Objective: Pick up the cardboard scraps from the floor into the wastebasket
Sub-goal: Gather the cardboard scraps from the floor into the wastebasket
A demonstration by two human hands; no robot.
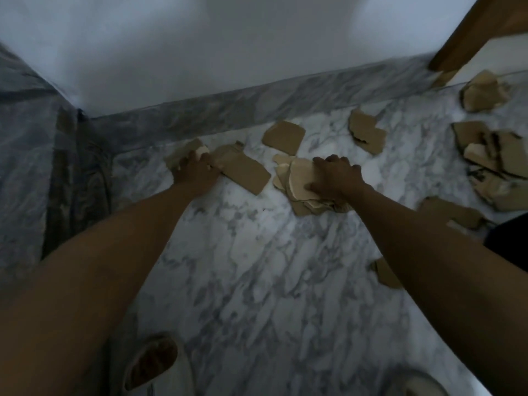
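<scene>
Scraps: brown cardboard pieces lie scattered over the marble floor (271,267), most of them near the baseboard (228,110).
Stack of scraps (297,181): held in the right hand (334,178), fingers curled over the top, thumb on the near side.
Small scrap (185,152): by the wall, under the left hand (197,172), whose fingers curl onto it (the grip itself is blurred).
Flat piece (243,170): just beside the left hand.
Heap of scraps (494,161): at the right, well apart.
Door frame (474,32): wooden, upper right corner.
</scene>
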